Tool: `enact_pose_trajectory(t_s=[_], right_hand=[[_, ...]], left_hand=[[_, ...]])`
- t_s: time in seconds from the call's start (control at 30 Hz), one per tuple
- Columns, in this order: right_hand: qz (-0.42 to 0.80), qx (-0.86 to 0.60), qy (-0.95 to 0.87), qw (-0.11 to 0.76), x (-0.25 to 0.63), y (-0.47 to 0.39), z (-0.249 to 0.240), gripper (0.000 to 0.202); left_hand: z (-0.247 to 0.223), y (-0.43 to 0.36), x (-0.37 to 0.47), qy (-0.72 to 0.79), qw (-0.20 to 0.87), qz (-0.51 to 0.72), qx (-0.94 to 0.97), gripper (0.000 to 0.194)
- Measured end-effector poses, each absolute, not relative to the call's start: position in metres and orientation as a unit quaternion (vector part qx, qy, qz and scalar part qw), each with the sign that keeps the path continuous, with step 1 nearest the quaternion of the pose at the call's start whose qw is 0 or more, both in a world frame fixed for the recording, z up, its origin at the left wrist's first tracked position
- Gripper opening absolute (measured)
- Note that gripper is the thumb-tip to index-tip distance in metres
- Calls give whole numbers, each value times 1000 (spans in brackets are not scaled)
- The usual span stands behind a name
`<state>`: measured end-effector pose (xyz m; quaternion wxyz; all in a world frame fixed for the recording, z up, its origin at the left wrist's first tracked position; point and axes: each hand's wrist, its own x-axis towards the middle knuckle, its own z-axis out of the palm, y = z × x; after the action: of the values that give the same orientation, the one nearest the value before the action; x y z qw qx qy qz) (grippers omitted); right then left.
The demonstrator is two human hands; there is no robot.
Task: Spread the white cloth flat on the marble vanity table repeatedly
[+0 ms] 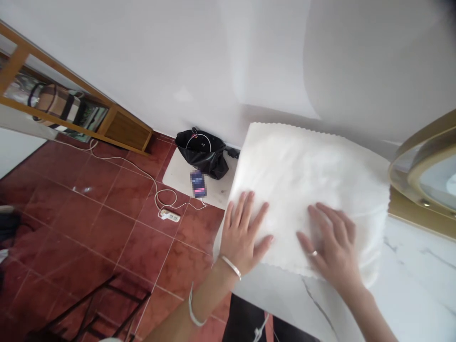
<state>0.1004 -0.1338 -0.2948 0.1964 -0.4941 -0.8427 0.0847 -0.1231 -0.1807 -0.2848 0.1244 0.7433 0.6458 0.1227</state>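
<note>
A white cloth with a scalloped edge (pixel 285 161) is spread over the end of a white marble-patterned table (pixel 416 275), slightly rumpled toward its right side. My left hand (pixel 244 232) rests flat on the cloth near its left edge, fingers spread. On the right part of the cloth lies my right hand (pixel 331 242), a ring on its thumb; its fingers are a little bent and blurred, with nothing seen in them. Part of the cloth droops past the table's left edge.
A gold-framed round mirror (pixel 427 190) stands at the right. Down on the red tile floor are a black bag (pixel 201 152), a phone (pixel 198 184), a power strip (pixel 170 216) with a trailing cord and a dark metal stool frame (pixel 103 304). A wooden shelf (pixel 128 128) lines the wall.
</note>
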Motion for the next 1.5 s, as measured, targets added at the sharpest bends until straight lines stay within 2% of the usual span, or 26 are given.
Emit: enact_pose_trajectory(t_s=[0.13, 0.37, 0.53, 0.77, 1.1, 1.23, 1.37, 1.5], right_hand=[[83, -522, -841, 116, 85, -180, -293, 64], [93, -520, -846, 66, 79, -238, -292, 71], [65, -519, -849, 73, 85, -265, -295, 72], [41, -542, -837, 66, 130, -276, -301, 72], [20, -693, -716, 83, 236, -334, -314, 66], [4, -723, -680, 119, 281, -358, -317, 63], [0, -692, -695, 195, 307, -352, -321, 47], [16, -713, -660, 237, 303, -334, -324, 32]], left_hand=[[-282, -213, -123, 665, 115, 111, 730, 66], [-284, -280, -120, 687, 90, 78, 716, 64], [-289, -304, -104, 698, 74, 84, 708, 65], [-293, -294, -72, 659, 45, 95, 745, 68], [-306, -289, 41, 533, 39, 147, 832, 73], [-319, -295, 81, 472, 89, 187, 857, 71], [-318, -251, 100, 552, 159, 241, 782, 35], [-284, -167, 109, 598, 322, 192, 709, 38]])
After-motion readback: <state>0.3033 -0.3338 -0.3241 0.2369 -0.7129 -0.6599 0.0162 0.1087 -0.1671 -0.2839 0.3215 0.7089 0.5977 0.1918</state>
